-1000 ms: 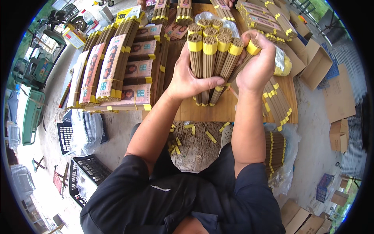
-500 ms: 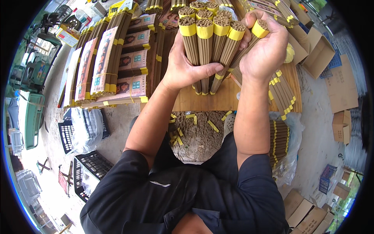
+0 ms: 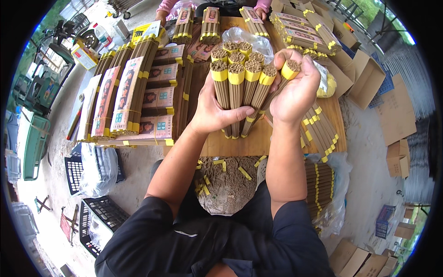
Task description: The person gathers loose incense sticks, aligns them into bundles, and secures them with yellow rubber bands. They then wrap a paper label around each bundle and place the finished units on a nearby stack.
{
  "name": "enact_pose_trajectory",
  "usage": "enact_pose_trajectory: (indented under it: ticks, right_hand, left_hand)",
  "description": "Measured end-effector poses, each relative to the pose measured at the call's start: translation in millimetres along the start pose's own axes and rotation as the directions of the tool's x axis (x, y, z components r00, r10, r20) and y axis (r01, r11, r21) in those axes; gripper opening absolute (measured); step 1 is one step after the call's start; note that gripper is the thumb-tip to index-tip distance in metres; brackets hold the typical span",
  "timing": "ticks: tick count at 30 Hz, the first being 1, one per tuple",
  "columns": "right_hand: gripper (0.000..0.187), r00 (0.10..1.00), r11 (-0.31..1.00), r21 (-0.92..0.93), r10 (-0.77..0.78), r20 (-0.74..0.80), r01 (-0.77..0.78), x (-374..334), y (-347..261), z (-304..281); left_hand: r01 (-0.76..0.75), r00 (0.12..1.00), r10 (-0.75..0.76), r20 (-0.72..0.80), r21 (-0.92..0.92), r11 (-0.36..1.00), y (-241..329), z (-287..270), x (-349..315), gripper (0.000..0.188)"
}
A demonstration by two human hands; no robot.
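Several brown incense stick bundles, each banded in yellow paper near its top, stand close together just above the wooden table; whether their lower ends touch it I cannot tell. My left hand wraps round the left side of this cluster, thumb across its front. At the right, my right hand is closed round a single incense bundle, which leans outward with its top tilted right and its lower part against the cluster. The fingers of my left hand behind the bundles are hidden.
Wrapped incense packs are stacked on the table's left. Loose bundles lie at its right edge. Across the table, a co-worker's pink sleeves and hands show beside more packs. Cardboard boxes stand right; a black crate sits lower left.
The view has tilted upward, so the far packs and the co-worker's hands now show. Both my hands keep the same holds, with the single bundle still leaning at the cluster's right.
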State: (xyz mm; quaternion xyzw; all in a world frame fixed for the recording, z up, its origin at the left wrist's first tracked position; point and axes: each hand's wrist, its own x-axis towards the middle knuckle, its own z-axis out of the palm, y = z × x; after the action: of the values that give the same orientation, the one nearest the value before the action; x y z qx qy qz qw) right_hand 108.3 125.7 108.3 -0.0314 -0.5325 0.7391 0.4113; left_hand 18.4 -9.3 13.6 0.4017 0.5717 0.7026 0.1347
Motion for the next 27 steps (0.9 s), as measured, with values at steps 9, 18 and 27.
enact_pose_trajectory:
  ticks: [9, 18, 27]
  right_hand:
    - [0.047, 0.999, 0.995, -0.095, 0.035, 0.022, -0.032, 0.2, 0.9, -4.4]
    - [0.046, 0.999, 0.992, 0.12, 0.046, -0.01, -0.044, 3.4, 4.6, -1.2]
    - [0.063, 0.998, 0.997, 0.057, 0.052, -0.023, -0.051, 5.4, 9.7, -6.0]
  left_hand:
    - [-0.012, 1.0, 0.012, -0.011, -0.028, 1.0, 0.5, 1.7, -1.3, 0.103]
    - [-0.014, 1.0, 0.014, -0.026, -0.007, 1.0, 2.9, 2.4, -1.3, 0.099]
    - [-0.046, 0.999, 0.046, -0.03, -0.017, 0.999, 0.9, 4.2, 0.0, 0.099]
